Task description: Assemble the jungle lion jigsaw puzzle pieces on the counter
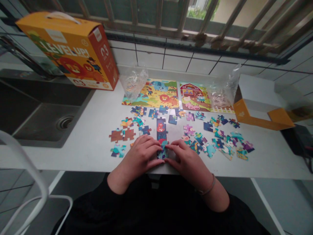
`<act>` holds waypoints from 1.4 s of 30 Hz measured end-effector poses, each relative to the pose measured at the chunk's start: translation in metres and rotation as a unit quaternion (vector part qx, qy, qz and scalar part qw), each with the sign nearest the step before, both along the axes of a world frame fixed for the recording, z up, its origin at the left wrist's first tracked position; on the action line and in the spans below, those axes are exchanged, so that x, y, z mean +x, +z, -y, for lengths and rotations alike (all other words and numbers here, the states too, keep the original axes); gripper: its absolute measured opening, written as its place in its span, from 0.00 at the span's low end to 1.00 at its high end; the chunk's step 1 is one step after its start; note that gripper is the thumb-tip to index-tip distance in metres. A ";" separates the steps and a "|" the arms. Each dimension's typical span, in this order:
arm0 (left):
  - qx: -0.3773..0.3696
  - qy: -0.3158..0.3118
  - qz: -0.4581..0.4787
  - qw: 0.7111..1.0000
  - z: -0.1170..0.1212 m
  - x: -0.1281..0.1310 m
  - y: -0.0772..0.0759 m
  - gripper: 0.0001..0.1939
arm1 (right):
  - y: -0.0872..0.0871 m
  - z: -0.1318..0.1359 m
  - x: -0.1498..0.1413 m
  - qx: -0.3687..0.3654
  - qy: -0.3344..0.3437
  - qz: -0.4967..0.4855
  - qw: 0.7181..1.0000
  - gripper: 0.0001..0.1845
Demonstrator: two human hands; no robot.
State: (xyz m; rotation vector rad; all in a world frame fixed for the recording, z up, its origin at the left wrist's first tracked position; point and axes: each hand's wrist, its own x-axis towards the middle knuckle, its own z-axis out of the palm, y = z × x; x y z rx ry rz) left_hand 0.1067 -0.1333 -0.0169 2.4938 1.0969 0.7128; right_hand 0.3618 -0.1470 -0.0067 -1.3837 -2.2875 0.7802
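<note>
My left hand (144,151) and my right hand (183,156) meet near the counter's front edge, fingers pinched on either side of a teal jigsaw puzzle piece (162,154). It lies at the lower end of a narrow joined strip of dark blue pieces (161,126) with a red figure. My fingertips cover part of its edges, so whether it is fully locked in cannot be seen. Loose brown pieces (128,133) lie left of my left hand. Beyond my right hand are scattered loose teal and purple pieces (209,150).
Two picture sheets, a lion scene (162,94) and a barn scene (193,98), lie at the back with clear plastic bags (134,83) on them. An orange puzzle box (73,55) stands by the sink (73,130). An opened orange-and-white box (261,114) sits at right.
</note>
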 end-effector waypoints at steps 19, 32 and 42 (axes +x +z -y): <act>0.046 0.012 -0.026 0.999 -0.001 -0.001 0.003 0.17 | -0.009 0.008 0.007 0.112 0.054 0.111 0.986 0.22; 0.062 0.001 -0.032 0.998 -0.001 0.000 0.002 0.20 | 0.013 -0.074 0.078 0.208 -0.139 0.125 0.960 0.16; 0.056 0.014 -0.034 0.998 -0.001 0.002 0.000 0.21 | -0.006 -0.160 0.127 0.141 -0.138 0.190 0.962 0.22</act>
